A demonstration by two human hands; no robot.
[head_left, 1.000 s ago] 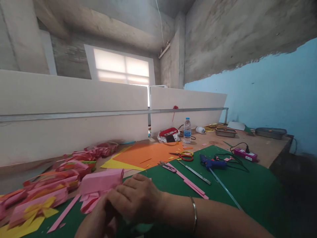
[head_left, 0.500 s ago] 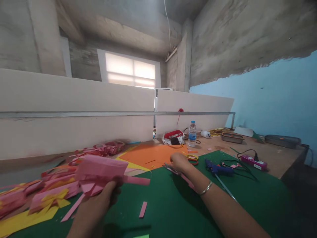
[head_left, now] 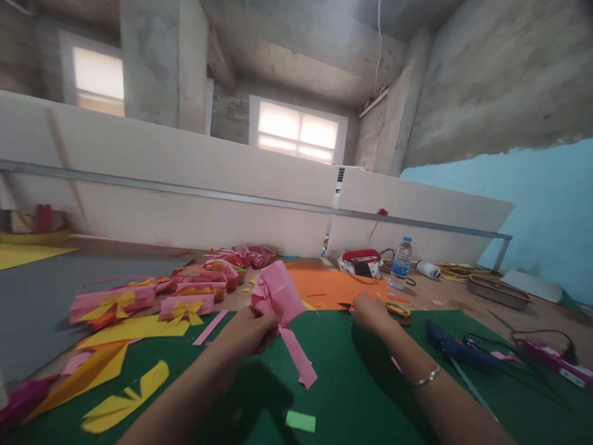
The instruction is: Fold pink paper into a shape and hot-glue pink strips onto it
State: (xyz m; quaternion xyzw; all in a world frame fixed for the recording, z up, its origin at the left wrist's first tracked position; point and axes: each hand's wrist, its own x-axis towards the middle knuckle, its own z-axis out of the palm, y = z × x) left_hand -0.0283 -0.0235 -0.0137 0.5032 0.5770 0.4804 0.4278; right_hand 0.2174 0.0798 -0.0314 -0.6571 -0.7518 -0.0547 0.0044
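My left hand (head_left: 252,330) pinches a small folded pink paper bag (head_left: 280,293) above the green sheet (head_left: 352,395). A pink strip (head_left: 293,349) slants down from the bag, and its lower end overlaps a small pink scrap. To the right, my right hand (head_left: 373,314) is closed over a pair of scissors at the edge of the orange sheet (head_left: 333,284). Dark blade tips show left of the fingers, and yellow and red handles (head_left: 399,311) lie to their right. The fingers hide the middle of the scissors.
Pink paper bags with yellow bows (head_left: 188,306) are heaped at left, near a yellow paper bow (head_left: 132,398). A water bottle (head_left: 401,262) and a red-and-white pouch (head_left: 361,262) stand behind. A blue glue gun (head_left: 456,346) and a purple power strip (head_left: 553,360) with cords lie right.
The view has swung left, so things appear farther right. My left hand has turned the pink bag, and its strip now points down instead of right. My right hand stays over the scissors.
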